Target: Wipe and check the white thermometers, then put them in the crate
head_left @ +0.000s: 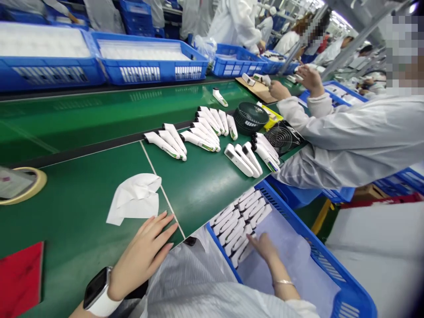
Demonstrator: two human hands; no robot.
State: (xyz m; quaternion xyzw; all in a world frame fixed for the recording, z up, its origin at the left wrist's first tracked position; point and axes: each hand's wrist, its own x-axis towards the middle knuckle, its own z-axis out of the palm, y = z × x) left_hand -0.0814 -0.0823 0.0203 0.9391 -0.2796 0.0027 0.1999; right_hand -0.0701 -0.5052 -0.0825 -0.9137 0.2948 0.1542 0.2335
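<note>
My left hand [145,251], with a watch on the wrist, lies on the green table [86,238], fingers spread and holding nothing. A crumpled white cloth [137,198] is just beyond its fingertips. Down at the right, my right hand [264,247] reaches into a blue crate [318,256] beside rows of white handheld devices [232,225]. Its index finger points at the nearest devices; the other fingers look curled and blurred, and whether they hold anything is unclear. More white devices [202,134] lie in groups along the table.
A roll of tape [39,181] and a red board [21,278] are on the left. A round black fan [251,117] stands behind the devices. Blue crates [149,66] line the far side of the conveyor. At the right, a person in a white coat [357,128] works with both hands raised.
</note>
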